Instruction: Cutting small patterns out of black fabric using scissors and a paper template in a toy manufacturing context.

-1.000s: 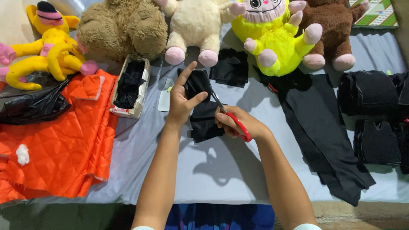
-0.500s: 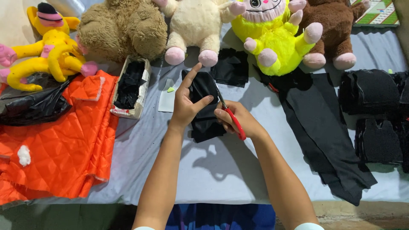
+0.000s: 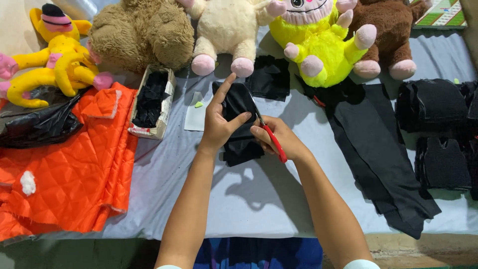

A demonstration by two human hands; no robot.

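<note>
We see the black fabric piece point(image 3: 239, 124) held up just above the grey tabletop point(image 3: 249, 199) at centre; left hand point(image 3: 219, 124) fingers clamped on it w/ index raised; right hand point(image 3: 279, 139) fingers closed round red-handled scissors point(image 3: 269, 134), blades at the fabric's right edge; plush toys point(image 3: 224, 30) behind.

Plush row, 12 o'clock: I see a yellow toy with hat point(image 3: 52, 65), a tan bear point(image 3: 142, 32), a cream toy point(image 3: 224, 30), a yellow-green toy point(image 3: 318, 45) and a brown toy point(image 3: 386, 37).
Cardboard box point(image 3: 152, 102), 10 o'clock: filled with black pieces.
Orange quilted fabric point(image 3: 64, 169), 8 o'clock: I note a white stuffing tuft point(image 3: 28, 183) lying on it.
Black plastic bag point(image 3: 40, 124), 9 o'clock: crumpled.
Long dark cloth point(image 3: 383, 154), 3 o'clock: flat.
Black cut stacks point(image 3: 438, 134), 3 o'clock: table edge.
</note>
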